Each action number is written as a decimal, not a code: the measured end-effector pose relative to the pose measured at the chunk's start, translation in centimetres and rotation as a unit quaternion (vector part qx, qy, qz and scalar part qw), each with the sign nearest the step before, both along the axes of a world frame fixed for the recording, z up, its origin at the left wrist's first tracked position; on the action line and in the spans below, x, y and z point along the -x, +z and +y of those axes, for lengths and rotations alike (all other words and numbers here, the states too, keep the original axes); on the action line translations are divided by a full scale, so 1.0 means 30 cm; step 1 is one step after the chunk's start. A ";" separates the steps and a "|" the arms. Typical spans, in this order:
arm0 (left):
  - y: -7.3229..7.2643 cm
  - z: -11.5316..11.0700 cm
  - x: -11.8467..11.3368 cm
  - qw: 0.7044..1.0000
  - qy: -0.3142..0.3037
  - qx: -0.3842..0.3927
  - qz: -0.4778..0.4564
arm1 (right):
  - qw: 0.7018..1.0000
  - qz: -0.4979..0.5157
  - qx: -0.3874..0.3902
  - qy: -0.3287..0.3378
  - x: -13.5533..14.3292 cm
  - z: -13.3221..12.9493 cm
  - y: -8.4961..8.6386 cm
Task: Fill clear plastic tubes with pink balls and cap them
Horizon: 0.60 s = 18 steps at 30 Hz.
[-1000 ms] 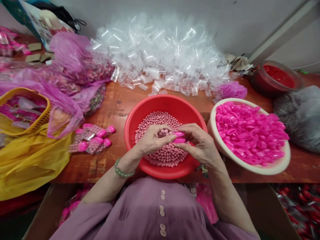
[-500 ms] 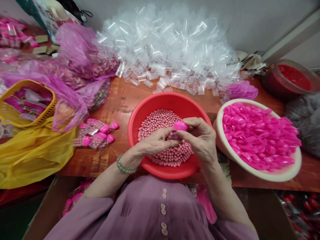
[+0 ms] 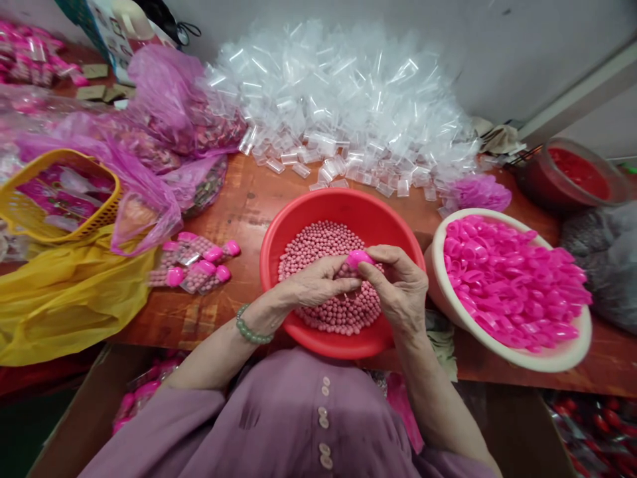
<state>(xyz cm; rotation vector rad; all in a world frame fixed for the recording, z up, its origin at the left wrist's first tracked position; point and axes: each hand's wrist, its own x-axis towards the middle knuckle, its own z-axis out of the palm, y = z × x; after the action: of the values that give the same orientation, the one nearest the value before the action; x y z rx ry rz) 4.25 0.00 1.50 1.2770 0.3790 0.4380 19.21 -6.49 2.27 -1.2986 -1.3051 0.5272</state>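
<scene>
Cap [image 3: 358, 258]: sits right between the two grips, over the beads [image 3: 321, 234] in the red basin [image 3: 338, 346].
Right grip [image 3: 404, 289]: thumb and fingers pinching the cap's right side.
Left grip [image 3: 312, 282]: pinching a bead pack [image 3: 347, 271], mostly hidden, right up against the cap.
Vs a second ago: cap's edge-on there, rounded side shows now.
Cards [image 3: 52, 192] in the basket [image 3: 105, 218]: printed, way too tiny to read.

Your left forearm [image 3: 219, 358] and right forearm [image 3: 432, 392] angle inward, wrists [image 3: 273, 307] apart. Your left hand [image 3: 318, 282] points right, fingers closed against the thumb. Your right hand [image 3: 401, 282] curls, thumb-and-index pinch, tips close to the left's.
</scene>
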 end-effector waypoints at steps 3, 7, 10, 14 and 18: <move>-0.007 0.003 0.005 1.000 0.000 -0.011 0.007 | 0.999 0.014 0.034 0.009 -0.005 -0.007 -0.002; -0.017 0.004 0.010 1.000 -0.021 -0.011 -0.004 | 0.997 0.018 0.066 0.040 -0.023 -0.015 0.003; -0.018 0.004 0.010 0.999 -0.035 -0.016 -0.006 | 0.996 -0.024 0.060 0.066 -0.041 -0.021 0.013; -0.019 0.006 0.009 0.998 -0.048 -0.025 -0.011 | 0.987 -0.137 0.033 0.084 -0.044 -0.032 0.027; -0.023 0.009 0.010 0.997 -0.082 -0.009 -0.009 | 0.973 -0.218 0.011 0.069 -0.037 -0.041 0.036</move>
<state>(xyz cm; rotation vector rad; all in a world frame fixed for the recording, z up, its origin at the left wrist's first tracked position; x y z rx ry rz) 3.97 0.26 0.82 1.3106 0.2541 0.3145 20.32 -7.73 3.34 -1.3974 -1.7663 0.3609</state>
